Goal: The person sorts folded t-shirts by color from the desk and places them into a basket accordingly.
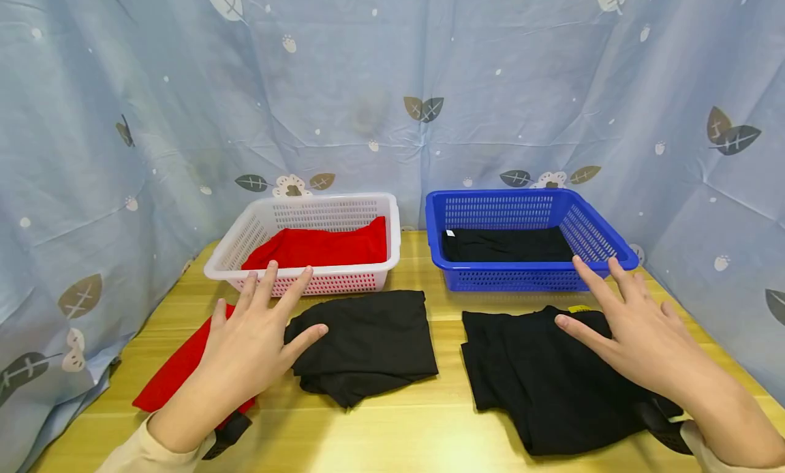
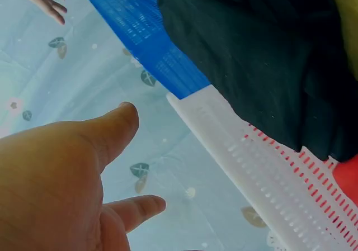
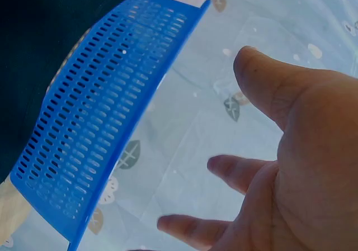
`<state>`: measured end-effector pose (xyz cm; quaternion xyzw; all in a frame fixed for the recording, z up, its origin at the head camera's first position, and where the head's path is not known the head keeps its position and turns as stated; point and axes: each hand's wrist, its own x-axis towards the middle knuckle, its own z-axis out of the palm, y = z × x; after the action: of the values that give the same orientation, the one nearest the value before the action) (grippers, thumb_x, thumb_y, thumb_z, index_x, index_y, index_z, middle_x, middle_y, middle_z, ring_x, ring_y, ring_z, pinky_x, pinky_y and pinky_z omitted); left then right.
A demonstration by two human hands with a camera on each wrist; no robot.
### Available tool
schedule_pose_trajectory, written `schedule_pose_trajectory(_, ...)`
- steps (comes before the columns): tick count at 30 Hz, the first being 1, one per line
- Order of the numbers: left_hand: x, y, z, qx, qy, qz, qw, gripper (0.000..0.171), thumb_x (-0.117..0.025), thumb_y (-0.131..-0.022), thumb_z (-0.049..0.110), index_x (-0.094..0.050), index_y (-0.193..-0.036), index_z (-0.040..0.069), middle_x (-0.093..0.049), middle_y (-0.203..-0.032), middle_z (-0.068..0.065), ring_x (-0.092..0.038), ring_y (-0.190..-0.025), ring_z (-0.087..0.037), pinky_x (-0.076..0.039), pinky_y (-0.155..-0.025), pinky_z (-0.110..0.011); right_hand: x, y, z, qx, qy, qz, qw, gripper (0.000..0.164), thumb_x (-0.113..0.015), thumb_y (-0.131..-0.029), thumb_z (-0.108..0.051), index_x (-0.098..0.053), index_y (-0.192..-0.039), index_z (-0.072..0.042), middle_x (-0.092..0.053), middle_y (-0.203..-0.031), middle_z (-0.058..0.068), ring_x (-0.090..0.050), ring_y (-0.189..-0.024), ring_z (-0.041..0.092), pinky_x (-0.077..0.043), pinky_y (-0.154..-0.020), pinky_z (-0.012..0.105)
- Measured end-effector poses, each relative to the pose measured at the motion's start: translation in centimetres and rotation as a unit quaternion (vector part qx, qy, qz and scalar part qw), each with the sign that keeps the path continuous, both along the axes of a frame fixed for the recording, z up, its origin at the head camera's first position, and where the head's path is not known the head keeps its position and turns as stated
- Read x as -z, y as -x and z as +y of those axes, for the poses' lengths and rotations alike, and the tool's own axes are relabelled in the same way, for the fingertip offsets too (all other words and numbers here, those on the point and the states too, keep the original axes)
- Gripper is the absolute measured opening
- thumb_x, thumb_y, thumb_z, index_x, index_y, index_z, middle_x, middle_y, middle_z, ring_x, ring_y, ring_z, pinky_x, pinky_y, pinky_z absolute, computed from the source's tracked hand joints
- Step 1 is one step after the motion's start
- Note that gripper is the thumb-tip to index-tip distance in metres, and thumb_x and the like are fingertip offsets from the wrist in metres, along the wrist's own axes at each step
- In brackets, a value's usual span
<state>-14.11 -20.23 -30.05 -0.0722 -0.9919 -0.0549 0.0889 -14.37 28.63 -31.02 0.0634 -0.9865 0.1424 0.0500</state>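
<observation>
My left hand [image 1: 254, 337] hovers with spread fingers between a red cloth [image 1: 184, 364] and a folded black cloth [image 1: 368, 343], holding nothing. On the other side, my right hand [image 1: 644, 330] is likewise spread and bare, above a larger black garment [image 1: 546, 377] with a yellow patch at its top edge. Behind the left hand stands a white basket [image 1: 395, 245] with red fabric [image 1: 319, 247] inside. A blue basket [image 1: 509, 280] farther right holds black fabric [image 1: 509, 245] with a small white tag. Both wrist views show the thumb and fingers apart, touching nothing.
The wooden table [image 1: 441, 418] bears both baskets along its back edge. A pale blue curtain [image 1: 368, 71] with a leaf print hangs behind and at both sides. Dark wrist straps [image 1: 228, 435] sit under the wrists.
</observation>
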Motion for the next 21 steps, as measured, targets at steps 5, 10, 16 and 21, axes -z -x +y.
schedule_pose_trajectory(5,-0.2,-0.3,0.8,0.029,0.007,0.039,0.9988,0.089,-0.068,-0.097,0.066,-0.030,-0.171,0.033,-0.033,-0.172,-0.026,-0.039,-0.152,-0.056,-0.039,-0.107,-0.083,-0.2,-0.1,0.8,-0.019,0.008,0.015,1.000,0.093,-0.063,-0.104,-0.060,-0.013,-0.174,-0.027,-0.012,-0.172,0.040,-0.031,-0.143,0.074,-0.026,-0.102,0.090)
schedule_pose_trajectory(10,-0.2,-0.7,2.1,0.085,-0.017,0.092,0.9919,0.084,-0.077,-0.095,0.058,-0.042,-0.165,0.029,-0.055,-0.155,-0.022,-0.062,-0.130,-0.047,-0.059,-0.087,-0.066,-0.2,0.1,1.9,-0.030,0.001,0.029,0.999,0.086,-0.065,-0.104,-0.056,-0.025,-0.173,-0.025,-0.032,-0.165,0.038,-0.041,-0.140,0.066,-0.036,-0.096,0.088)
schedule_pose_trajectory(16,-0.4,-1.1,3.9,0.157,-0.109,0.016,0.9814,0.078,-0.078,-0.096,0.053,-0.045,-0.163,0.032,-0.066,-0.135,-0.008,-0.070,-0.109,-0.026,-0.062,-0.075,-0.041,-0.1,0.3,3.7,-0.028,0.004,0.008,1.000,0.081,-0.064,-0.105,-0.054,-0.029,-0.171,-0.024,-0.042,-0.156,0.037,-0.055,-0.125,0.062,-0.044,-0.085,0.084)
schedule_pose_trajectory(21,-0.3,-0.8,5.5,0.230,-0.214,-0.125,0.9411,0.073,-0.076,-0.099,0.051,-0.042,-0.163,0.040,-0.070,-0.133,-0.004,-0.071,-0.108,-0.019,-0.059,-0.079,-0.031,0.2,0.4,5.6,-0.035,0.012,-0.026,0.999,0.080,-0.064,-0.106,-0.051,-0.029,-0.171,-0.019,-0.041,-0.157,0.038,-0.058,-0.118,0.063,-0.050,-0.080,0.078)
